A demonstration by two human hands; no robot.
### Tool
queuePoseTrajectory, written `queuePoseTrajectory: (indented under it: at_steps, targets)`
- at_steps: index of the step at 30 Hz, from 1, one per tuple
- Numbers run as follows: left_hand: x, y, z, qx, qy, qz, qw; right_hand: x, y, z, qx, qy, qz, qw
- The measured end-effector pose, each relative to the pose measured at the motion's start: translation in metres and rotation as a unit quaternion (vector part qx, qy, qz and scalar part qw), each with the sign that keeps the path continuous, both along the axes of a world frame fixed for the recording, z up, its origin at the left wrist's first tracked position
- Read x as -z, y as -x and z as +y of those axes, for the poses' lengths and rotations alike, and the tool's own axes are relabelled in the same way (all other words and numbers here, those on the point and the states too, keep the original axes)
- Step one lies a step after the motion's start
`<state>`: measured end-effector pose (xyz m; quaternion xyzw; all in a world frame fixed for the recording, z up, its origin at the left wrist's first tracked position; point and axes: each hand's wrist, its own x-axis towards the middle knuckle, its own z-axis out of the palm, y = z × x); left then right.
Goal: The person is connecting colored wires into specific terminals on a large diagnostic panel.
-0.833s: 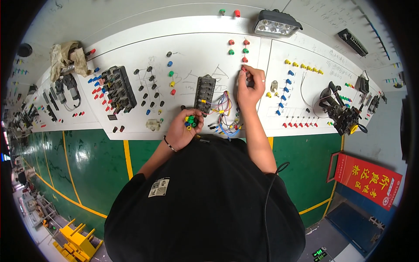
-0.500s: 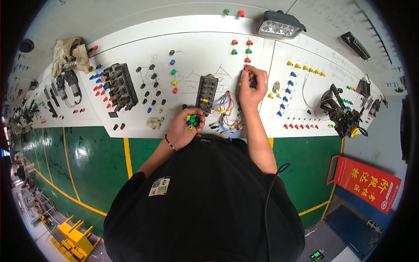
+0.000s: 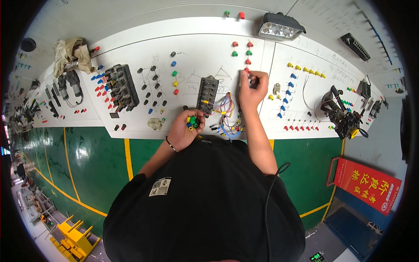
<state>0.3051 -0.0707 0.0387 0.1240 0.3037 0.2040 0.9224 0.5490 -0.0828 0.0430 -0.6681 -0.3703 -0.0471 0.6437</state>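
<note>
Several small coloured terminal caps (image 3: 192,122), green, yellow, blue and black, lie in the curled fingers of my left hand (image 3: 180,132). That hand is low on the white panel, beside a black fuse box (image 3: 208,92). My right hand (image 3: 252,92) is raised higher up, its thumb and fingers pinched round a red terminal cap (image 3: 247,70) at the lower end of a column of posts. Part of that post is hidden by the fingertips. Above it sit a red post (image 3: 248,62) and a green post (image 3: 249,53). Loose coloured wires (image 3: 226,112) bunch between my forearms.
To the left stands a larger fuse box (image 3: 121,86) near rows of black terminals (image 3: 153,76). A lamp (image 3: 281,27) is mounted at the top. On the right are blue terminals (image 3: 288,91) and a black mechanical assembly (image 3: 340,112). A red sign (image 3: 368,185) stands beyond the panel.
The view has shifted very slightly. Both hands keep the same places and grips.
</note>
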Motion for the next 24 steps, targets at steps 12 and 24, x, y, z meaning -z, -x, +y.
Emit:
queuePoseTrajectory:
  at_steps: [12, 24]
  targets:
    - [0.0026, -0.0003, -0.0015, -0.004, 0.016, 0.025, 1.000, -0.0050, -0.0012, -0.0029, -0.006, -0.011, -0.005, 1.000]
    - [-0.0025, -0.0020, -0.0045, -0.016, 0.024, 0.035, 0.999, -0.0047, -0.0016, -0.0012, 0.005, -0.022, -0.087, 0.996]
